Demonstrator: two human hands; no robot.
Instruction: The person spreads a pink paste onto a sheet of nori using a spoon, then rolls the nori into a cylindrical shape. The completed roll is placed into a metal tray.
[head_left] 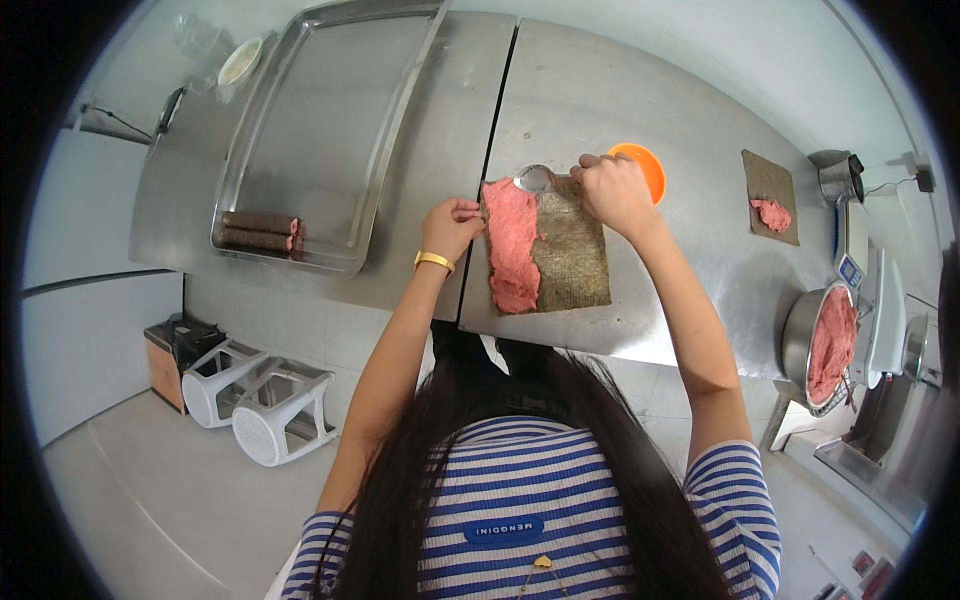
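Note:
A dark green seaweed sheet (580, 250) lies on the steel table before me, its left half covered by a band of pink meat paste (512, 250). My left hand (453, 228) is closed at the sheet's upper left edge, pinching it between thumb and fingers. In my right hand (612, 190) is a metal spoon (534, 179); its bowl rests at the top end of the paste, and its handle is mostly hidden by my fingers. Just behind that hand stands an orange bowl (648, 168), partly covered by it.
To the left, a large steel tray (372, 215) holds dark seaweed rolls (258, 230). Farther right lie another seaweed sheet (765, 175) with a paste lump (771, 215), a scale (850, 245) and a steel basin (800, 330) of paste. White stools (282, 415) stand on the floor.

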